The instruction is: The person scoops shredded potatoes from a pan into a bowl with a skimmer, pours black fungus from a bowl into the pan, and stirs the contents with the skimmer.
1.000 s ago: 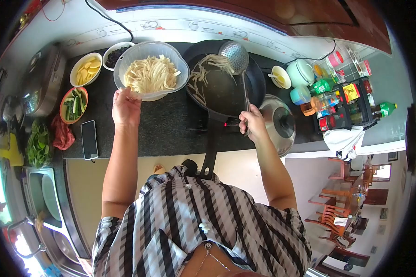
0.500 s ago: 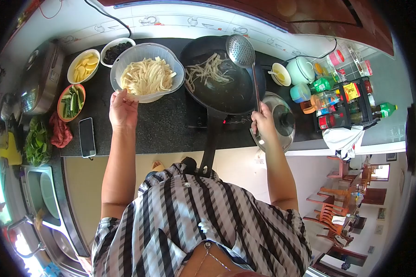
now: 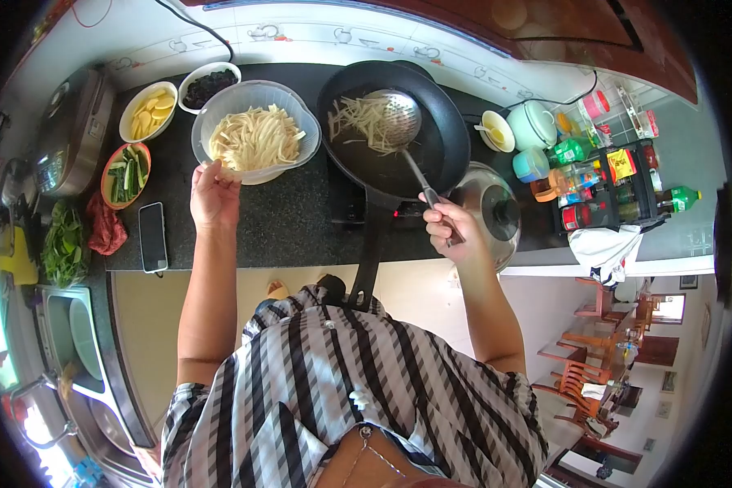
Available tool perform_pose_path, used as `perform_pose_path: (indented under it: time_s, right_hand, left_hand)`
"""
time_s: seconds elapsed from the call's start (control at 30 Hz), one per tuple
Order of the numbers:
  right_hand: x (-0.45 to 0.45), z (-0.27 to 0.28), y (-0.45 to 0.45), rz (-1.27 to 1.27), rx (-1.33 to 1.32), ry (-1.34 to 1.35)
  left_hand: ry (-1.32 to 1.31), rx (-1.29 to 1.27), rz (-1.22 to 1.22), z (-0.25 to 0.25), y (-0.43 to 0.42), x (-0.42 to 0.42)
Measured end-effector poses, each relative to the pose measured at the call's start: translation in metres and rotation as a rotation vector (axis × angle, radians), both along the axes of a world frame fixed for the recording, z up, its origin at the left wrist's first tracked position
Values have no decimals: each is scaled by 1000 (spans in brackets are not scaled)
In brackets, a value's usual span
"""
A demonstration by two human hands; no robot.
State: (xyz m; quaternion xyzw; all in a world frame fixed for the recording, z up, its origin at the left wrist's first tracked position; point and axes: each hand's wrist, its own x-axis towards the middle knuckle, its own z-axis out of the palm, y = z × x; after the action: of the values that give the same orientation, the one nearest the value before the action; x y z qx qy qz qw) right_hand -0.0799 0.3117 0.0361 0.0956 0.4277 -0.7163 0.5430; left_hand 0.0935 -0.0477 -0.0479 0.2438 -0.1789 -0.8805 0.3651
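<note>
My left hand (image 3: 215, 197) is closed on the near rim of a translucent plastic bowl (image 3: 294, 106), which holds a heap of pale, noodle-like strips (image 3: 254, 137). The fingers of my right hand (image 3: 452, 231) wrap round the handle of a slotted ladle (image 3: 398, 119). Its perforated head lies inside the black frying pan (image 3: 443, 134), against a small pile of similar pale strips (image 3: 358, 122) at the pan's left side. The pan's long handle (image 3: 369, 260) points toward my body.
Left of the bowl are a dish of yellow slices (image 3: 150, 112), a dish of green cut pieces (image 3: 127, 175), a bowl of dark food (image 3: 210, 86) and a phone (image 3: 153, 237). A glass lid (image 3: 490, 213) lies right of the pan, near a bottle rack (image 3: 614, 183).
The slotted ladle has come down from above the pan's far edge into the pan, touching the strips. My right hand shifted slightly left and toward me. My left hand stays on the bowl.
</note>
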Motion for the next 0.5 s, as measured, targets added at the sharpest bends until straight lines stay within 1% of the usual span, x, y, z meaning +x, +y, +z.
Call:
perform_pose_path:
  time_s: [0.1, 0.13, 0.27, 0.37, 0.5]
  right_hand:
    - [11, -3, -12, 10, -149, -130]
    - [13, -7, -16, 21, -234, -189]
    - [25, 3, -30, 17, -375, -345]
    - [36, 20, -35, 30, -440, -418]
    - [44, 32, -34, 19, -466, -452]
  left_hand:
    - [-30, 9, 4, -5, -1, 0]
    - [-29, 6, -4, -5, 0, 0]
    - [-41, 6, -2, -1, 2, 2]
    - [-50, 12, -6, -4, 3, 2]
    - [-82, 24, 6, 0, 5, 0]
